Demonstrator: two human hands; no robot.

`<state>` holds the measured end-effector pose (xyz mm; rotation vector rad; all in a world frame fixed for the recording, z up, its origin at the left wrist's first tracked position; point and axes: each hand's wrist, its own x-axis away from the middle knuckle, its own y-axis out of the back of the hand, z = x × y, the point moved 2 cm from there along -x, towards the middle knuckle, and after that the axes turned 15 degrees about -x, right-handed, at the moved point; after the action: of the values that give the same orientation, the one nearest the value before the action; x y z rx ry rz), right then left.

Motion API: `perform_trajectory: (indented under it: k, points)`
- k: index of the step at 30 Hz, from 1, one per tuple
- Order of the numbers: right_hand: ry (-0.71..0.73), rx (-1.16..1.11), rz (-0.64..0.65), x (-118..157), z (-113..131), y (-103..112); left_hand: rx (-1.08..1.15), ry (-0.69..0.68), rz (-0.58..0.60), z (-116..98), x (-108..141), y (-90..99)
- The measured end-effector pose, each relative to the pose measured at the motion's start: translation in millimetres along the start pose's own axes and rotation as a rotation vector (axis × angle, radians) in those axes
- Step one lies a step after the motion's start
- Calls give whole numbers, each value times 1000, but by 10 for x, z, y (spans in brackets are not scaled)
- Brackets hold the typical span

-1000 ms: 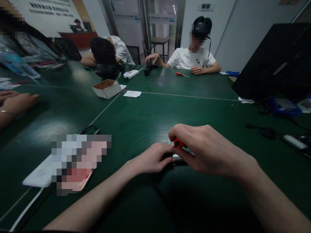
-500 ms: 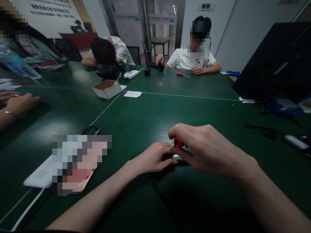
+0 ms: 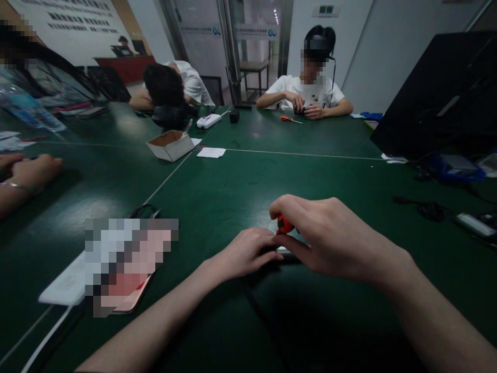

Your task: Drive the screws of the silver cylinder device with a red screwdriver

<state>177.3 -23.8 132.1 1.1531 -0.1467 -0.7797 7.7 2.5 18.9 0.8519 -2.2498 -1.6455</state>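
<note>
My right hand [image 3: 330,238] is closed around the orange-red and black handle of a tool [image 3: 284,224], which looks like a screwdriver. Just left of it, my left hand [image 3: 246,252] rests low over the green table [image 3: 240,191], thumb and fingers pressed on a dark and silvery object [image 3: 285,250]. That object lies mostly hidden under both hands, so its shape cannot be made out. The tool's tip is hidden behind my fingers. A dark cable runs from below my left hand toward the table's near edge.
A white device [image 3: 64,282] with a cable and a pink phone [image 3: 134,298] lie left. Beyond are an open box [image 3: 171,147], paper [image 3: 210,152] and another screwdriver [image 3: 287,119]. A monitor [image 3: 438,98] stands right. Other people sit across and at the left.
Across the table, the person's raised hand has moved right, bringing a black object to their other hand. My own hands have barely moved; the view has shifted slightly.
</note>
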Motion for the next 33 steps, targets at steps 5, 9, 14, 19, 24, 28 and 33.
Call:
perform_trajectory:
  k: [5, 9, 14, 19, 24, 28, 33]
  points:
    - [-13, -8, -2, 12, -22, 9, -13, 32, 15, -22, -6, 7]
    - [0, 10, -7, 7, -30, 10, -44, 43, 17, -17, -10, 6]
    - [36, 72, -11, -5, -14, 26, -6, 42, 0, 1, -23, -4]
    - [38, 95, -11, -5, -6, 45, 49, 48, -18, -3, -23, -11]
    - [33, -69, -17, 11, -34, 47, 64, 62, -30, 3, -24, -30]
    - [33, -29, -60, 3, -72, 22, 61, 75, 4, 7, -28, -33]
    - [80, 127, -89, -31, -85, 0, 10, 81, 1, 11, -19, -32]
